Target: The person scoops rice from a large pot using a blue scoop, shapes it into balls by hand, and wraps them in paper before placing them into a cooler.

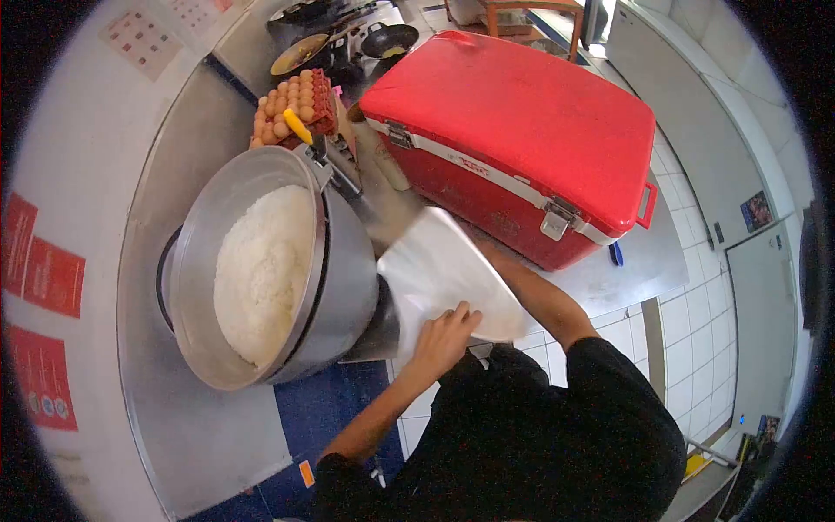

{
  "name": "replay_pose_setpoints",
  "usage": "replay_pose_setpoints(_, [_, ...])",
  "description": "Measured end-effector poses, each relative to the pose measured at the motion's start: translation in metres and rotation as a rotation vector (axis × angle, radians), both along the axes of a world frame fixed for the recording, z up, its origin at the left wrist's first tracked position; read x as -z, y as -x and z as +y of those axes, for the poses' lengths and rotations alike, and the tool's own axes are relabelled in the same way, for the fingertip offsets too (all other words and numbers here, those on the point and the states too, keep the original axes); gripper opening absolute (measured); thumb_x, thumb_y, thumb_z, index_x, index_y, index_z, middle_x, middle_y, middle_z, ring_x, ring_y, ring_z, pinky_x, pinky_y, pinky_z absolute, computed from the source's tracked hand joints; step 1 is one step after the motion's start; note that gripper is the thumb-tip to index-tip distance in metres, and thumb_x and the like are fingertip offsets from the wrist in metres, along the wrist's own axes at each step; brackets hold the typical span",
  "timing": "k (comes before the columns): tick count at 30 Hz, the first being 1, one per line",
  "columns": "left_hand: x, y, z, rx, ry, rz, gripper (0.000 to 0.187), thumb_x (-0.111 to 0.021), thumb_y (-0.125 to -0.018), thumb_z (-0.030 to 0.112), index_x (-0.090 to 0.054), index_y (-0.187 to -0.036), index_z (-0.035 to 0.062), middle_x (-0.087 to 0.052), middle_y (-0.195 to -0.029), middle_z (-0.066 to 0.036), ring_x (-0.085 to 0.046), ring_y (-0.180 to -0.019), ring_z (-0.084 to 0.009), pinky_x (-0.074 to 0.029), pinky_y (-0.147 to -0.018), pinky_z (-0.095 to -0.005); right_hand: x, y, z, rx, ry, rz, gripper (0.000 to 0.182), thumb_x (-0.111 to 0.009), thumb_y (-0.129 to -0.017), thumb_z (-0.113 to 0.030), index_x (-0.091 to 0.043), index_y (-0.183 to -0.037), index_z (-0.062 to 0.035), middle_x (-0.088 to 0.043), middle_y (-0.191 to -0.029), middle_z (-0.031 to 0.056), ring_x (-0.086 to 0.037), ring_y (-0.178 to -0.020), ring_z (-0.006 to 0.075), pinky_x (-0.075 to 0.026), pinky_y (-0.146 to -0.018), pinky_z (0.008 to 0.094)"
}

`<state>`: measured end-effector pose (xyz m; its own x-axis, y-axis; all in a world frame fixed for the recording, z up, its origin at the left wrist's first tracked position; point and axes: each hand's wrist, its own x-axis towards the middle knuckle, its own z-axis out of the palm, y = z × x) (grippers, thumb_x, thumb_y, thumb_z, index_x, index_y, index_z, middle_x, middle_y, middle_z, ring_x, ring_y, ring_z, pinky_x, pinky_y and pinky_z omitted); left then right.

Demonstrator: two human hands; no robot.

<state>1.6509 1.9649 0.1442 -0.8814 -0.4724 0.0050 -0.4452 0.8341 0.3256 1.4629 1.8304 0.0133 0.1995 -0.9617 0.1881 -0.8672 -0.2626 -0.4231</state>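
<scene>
Near the middle of the head view, a shiny metal tray [448, 270] is tilted in front of my body. My left hand [444, 339] lies on its near side, fingers slightly apart on the metal. The right forearm reaches behind the tray, which hides my right hand. Left of the tray stands a large metal pot [344, 287] with white rice [265, 265] heaped inside. The big red cooler box [513, 122], lid closed, is just beyond the tray.
Brown eggs [287, 109] fill stacked red cartons behind the pot, near a yellow-handled tool [297, 127]. Pans [389, 40] stand on the stove at the back. A small blue object [616, 254] lies by the cooler on the metal counter [639, 270]. White floor tiles show at right.
</scene>
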Motion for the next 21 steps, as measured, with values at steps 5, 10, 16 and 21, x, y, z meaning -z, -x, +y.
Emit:
replay_pose_setpoints(5, [0.178, -0.033, 0.004, -0.175, -0.194, 0.012, 0.038, -0.061, -0.073, 0.001, -0.058, -0.109, 0.0136, -0.052, -0.105, -0.008, -0.063, -0.092, -0.0313, -0.054, -0.072, -0.0446, 0.049, 0.041, 0.110, 0.504, -0.040, -0.443, 0.033, -0.049, -0.096, -0.023, -0.060, -0.119, -0.0022, -0.058, -0.121, 0.0255, -0.049, -0.118, 0.0410, -0.041, -0.099, 0.0465])
replay_pose_setpoints(10, [0.181, -0.027, -0.001, -0.328, -0.258, 0.301, 0.047, -0.061, -0.072, 0.000, -0.061, -0.116, 0.0173, -0.055, -0.103, -0.008, -0.063, -0.091, -0.0318, -0.052, -0.073, -0.0465, 0.102, 0.018, 0.195, 0.838, -0.088, -0.934, 0.032, -0.052, -0.092, -0.017, -0.058, -0.119, -0.0001, -0.066, -0.100, 0.0190, -0.062, -0.087, 0.0294, -0.049, -0.081, 0.0375])
replay_pose_setpoints(16, [0.134, -0.015, -0.034, -0.419, -0.048, 0.495, 0.046, -0.055, -0.073, -0.002, -0.063, -0.117, 0.0093, -0.056, -0.108, -0.017, -0.057, -0.102, -0.0366, -0.049, -0.083, -0.0455, 0.111, -0.019, 0.181, 0.785, -0.224, -0.898, 0.024, -0.059, -0.075, -0.010, -0.067, -0.097, -0.0031, -0.063, -0.070, 0.0052, -0.057, -0.060, 0.0160, -0.049, -0.060, 0.0315])
replay_pose_setpoints(21, [0.141, -0.009, -0.036, -0.407, -0.079, 0.223, 0.055, -0.056, -0.070, -0.004, -0.062, -0.123, 0.0108, -0.055, -0.112, -0.017, -0.056, -0.104, -0.0385, -0.047, -0.088, -0.0448, 0.158, -0.056, 0.202, 0.464, -0.295, -0.953, 0.026, -0.059, -0.076, -0.007, -0.065, -0.101, -0.0017, -0.066, -0.078, 0.0054, -0.064, -0.072, 0.0172, -0.052, -0.066, 0.0340])
